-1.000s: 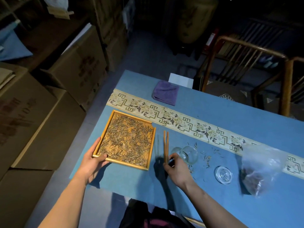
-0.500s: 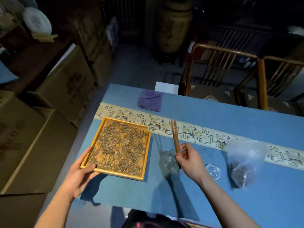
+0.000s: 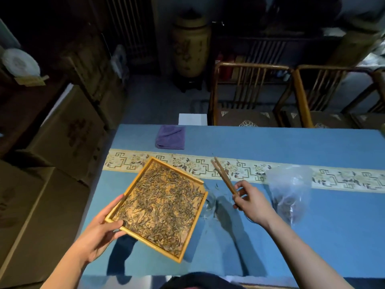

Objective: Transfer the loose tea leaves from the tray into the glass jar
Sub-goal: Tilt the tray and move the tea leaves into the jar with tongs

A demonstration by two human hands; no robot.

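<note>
Cardboard boxes (image 3: 62, 140) are standing stacked at the far left, off the table. The left hand (image 3: 100, 228) is gripping the near-left corner of the wooden tray (image 3: 192, 227), with the thumb curling over the rim onto the inside and the fingers wrapping beneath. The tray is sitting skewed over the blue tablecloth (image 3: 250, 142) and appears lifted, casting a shadow below it. Loose tea leaves (image 3: 162, 207) are covering the tray's floor in a thin, scattered layer. Beyond the tray, a folded purple cloth (image 3: 170, 137) is lying near the table's far edge, and a patterned runner (image 3: 343, 180) is crossing the table from side to side.

Just beside the tray's right edge, the glass jar (image 3: 208, 205) is showing only partly, with the tray's corner overlapping it; whether it is standing or lying cannot be told. A few stray leaves are lying on the cloth near it. The right hand (image 3: 253, 203) is pinching a pair of wooden chopsticks (image 3: 224, 176) between curled fingers, tips pointing away over the runner, close together. Farther right, a clear plastic bag (image 3: 289, 192) holding dark leaves is sitting on the cloth.
</note>
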